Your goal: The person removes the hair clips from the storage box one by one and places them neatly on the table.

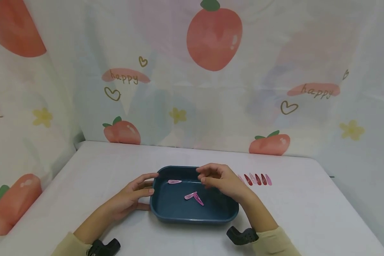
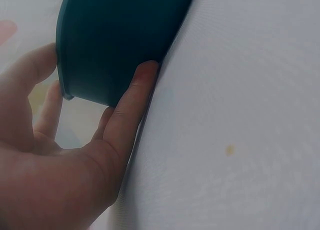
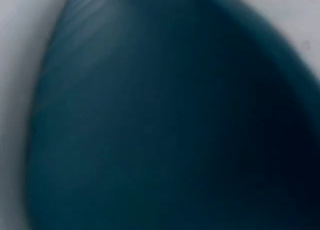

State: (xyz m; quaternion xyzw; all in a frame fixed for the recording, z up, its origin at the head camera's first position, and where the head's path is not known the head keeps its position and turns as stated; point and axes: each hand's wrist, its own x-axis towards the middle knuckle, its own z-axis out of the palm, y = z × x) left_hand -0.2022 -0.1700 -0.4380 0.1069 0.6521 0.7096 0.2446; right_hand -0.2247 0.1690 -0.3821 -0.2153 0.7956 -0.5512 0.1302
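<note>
A dark blue tray (image 1: 192, 217) stands on the white table. Inside lie a pink hair clip (image 1: 174, 181) near the back left and two more, a light pink clip (image 1: 190, 195) and a darker pink clip (image 1: 198, 199), touching near the middle. My left hand (image 1: 128, 197) touches the tray's left end with fairly straight, spread digits; the left wrist view shows fingertips (image 2: 145, 72) against its outer wall. Over the tray's right part hovers my right hand (image 1: 224, 181), fingers bent and thumb apart, nothing visible between them. The right wrist view shows only the blurred tray (image 3: 150, 115).
Several red and pink hair clips (image 1: 258, 179) lie in a row on the table (image 1: 307, 213), behind and right of the tray, partly hidden by my right hand. A fruit-printed cloth (image 1: 211, 103) hangs along the table's back edge and left side.
</note>
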